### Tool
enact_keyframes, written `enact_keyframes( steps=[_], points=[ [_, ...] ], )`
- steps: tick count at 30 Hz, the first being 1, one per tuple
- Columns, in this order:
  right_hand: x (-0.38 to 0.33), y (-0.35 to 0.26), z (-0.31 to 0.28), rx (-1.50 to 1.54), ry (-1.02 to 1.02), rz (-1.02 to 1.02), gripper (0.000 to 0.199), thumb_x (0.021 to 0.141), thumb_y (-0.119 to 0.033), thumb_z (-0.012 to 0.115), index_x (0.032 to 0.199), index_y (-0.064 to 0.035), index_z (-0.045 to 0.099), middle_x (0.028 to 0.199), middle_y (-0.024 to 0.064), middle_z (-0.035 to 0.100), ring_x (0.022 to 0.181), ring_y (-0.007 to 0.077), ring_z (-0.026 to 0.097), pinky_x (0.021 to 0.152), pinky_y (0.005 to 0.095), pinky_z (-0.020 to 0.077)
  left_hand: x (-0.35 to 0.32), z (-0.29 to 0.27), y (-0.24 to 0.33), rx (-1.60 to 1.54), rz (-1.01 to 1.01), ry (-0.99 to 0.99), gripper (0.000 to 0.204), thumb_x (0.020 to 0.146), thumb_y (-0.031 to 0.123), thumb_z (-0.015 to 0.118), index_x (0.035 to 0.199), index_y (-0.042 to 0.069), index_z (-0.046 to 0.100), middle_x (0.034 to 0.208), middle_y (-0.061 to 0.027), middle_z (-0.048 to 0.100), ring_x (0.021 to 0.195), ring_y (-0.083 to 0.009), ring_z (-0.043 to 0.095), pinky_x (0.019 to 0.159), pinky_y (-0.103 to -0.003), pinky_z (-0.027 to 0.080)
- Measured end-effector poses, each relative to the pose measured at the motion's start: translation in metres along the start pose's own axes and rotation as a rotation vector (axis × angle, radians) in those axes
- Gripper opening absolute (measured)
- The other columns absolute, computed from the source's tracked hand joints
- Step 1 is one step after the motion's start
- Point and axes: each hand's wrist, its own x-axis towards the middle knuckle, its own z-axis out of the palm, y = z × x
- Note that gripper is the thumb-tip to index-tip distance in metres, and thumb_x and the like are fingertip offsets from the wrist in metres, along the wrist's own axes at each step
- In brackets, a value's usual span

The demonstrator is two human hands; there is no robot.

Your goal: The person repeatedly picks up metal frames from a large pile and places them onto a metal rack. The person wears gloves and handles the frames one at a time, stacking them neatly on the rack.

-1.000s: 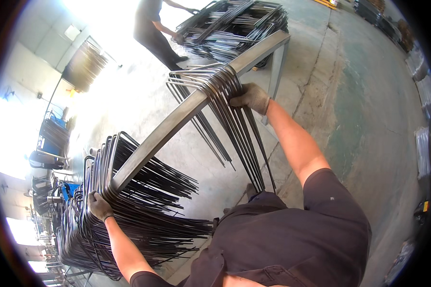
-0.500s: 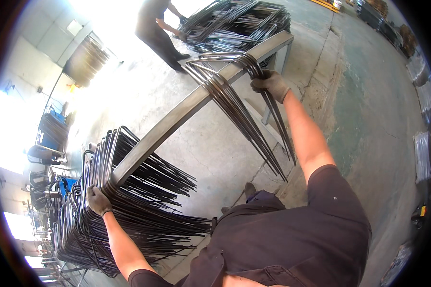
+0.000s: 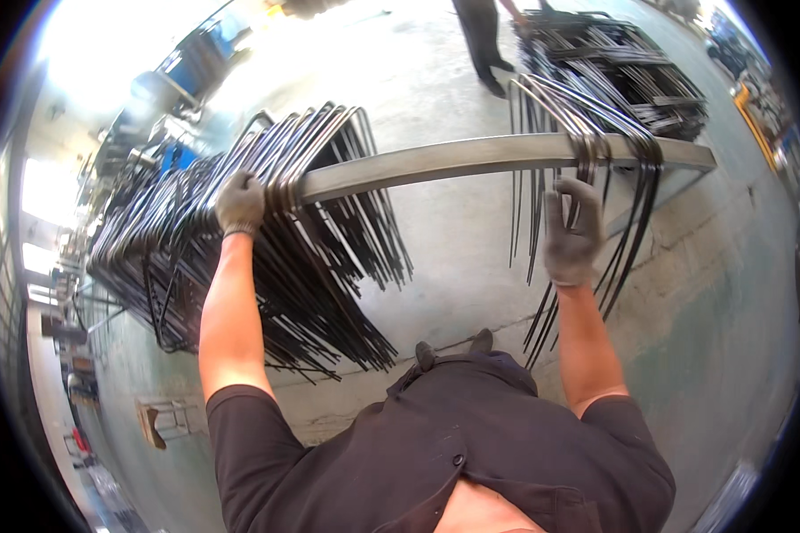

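A metal beam (image 3: 453, 160) runs across in front of me, with bent dark metal rods hung over it. On its left side a dense row of U-shaped rods (image 3: 324, 142) hangs with the legs slanting down toward me. My gloved left hand (image 3: 240, 204) is closed on the tops of rods in this row. Toward the beam's right end hangs a smaller group of bent rods (image 3: 653, 164). My gloved right hand (image 3: 573, 235) is raised at the near side of this group, its fingers apart and partly curled; I see no rod gripped in it.
Beyond the beam's right end lies a large pile of metal frames (image 3: 609, 67), with another person's dark-trousered leg (image 3: 480, 40) beside it. A small stool (image 3: 156, 422) stands at lower left. Blue equipment (image 3: 196, 62) is at the far left.
My view has turned, so the beam lies more level across it. My right hand has let go of the smaller rod group and opened. The left hand stays on the dense row.
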Motion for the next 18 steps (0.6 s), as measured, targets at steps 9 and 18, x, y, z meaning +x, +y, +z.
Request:
enact_keyframes(
  steps=[9,18],
  points=[
    [0.014,-0.11,0.219,0.032,-0.758,-0.23,0.056,0.093,-0.024,0.093,0.144,-0.0138,0.07,0.142,0.0163,0.079,0.128,0.0371,0.076,0.112,0.0517,0.0602,0.007,-0.012,-0.012,-0.144,0.026,-0.047,0.02,0.093,0.027,0.075,0.093,0.009,0.083,0.093,-0.0171,0.08,0.093,-0.0396,0.077,0.087,-0.05,0.061],
    [-0.001,-0.16,0.332,-0.107,-1.087,-0.278,0.065,0.089,-0.048,0.092,0.144,-0.0189,0.073,0.148,0.0059,0.076,0.149,0.0307,0.063,0.127,0.0475,0.0497,-0.002,-0.015,-0.001,-0.06,0.096,0.053,0.018,0.095,0.022,0.073,0.093,0.008,0.083,0.095,-0.0187,0.08,0.098,-0.0421,0.076,0.092,-0.053,0.06]
  ],
)
